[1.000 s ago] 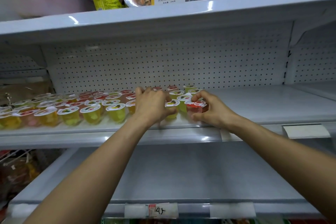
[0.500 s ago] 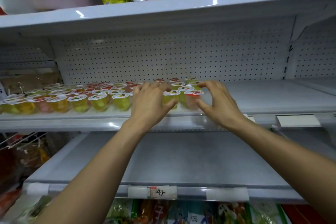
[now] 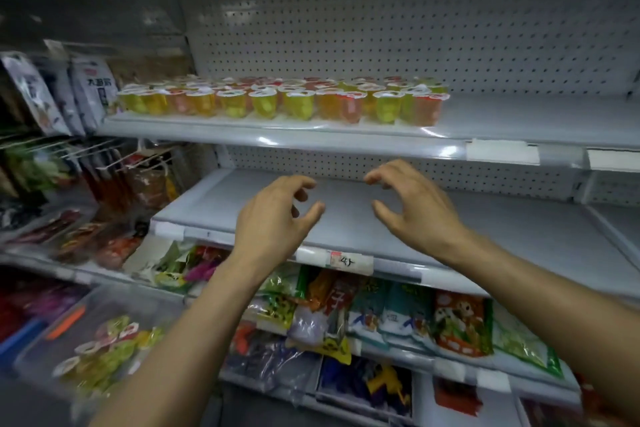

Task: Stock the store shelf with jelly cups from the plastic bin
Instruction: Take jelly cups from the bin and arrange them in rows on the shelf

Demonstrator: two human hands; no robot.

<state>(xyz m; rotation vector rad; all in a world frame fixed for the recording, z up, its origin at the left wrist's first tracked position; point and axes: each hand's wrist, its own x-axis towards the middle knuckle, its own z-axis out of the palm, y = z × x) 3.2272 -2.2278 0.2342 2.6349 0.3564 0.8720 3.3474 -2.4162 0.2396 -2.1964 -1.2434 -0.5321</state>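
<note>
Several rows of jelly cups [image 3: 284, 99], yellow, green, orange and red with white lids, stand on the white shelf [image 3: 519, 121] in front of the pegboard back. My left hand [image 3: 273, 215] and my right hand [image 3: 415, 208] hover below that shelf, in front of the shelf underneath. Both hold nothing, and their fingers are loosely curled. A clear plastic bin [image 3: 38, 350] at the lower left holds several more jelly cups [image 3: 104, 350].
The shelf below [image 3: 519, 239] carries a price tag [image 3: 346, 262] on its front edge. Snack bags [image 3: 398, 315] fill the shelf under it. Hanging packets [image 3: 69, 90] and hooks with goods lie to the left.
Both hands have left the jelly cups and dropped down and back from the shelf. The view has tilted downward, bringing the bin and lower shelves into sight.
</note>
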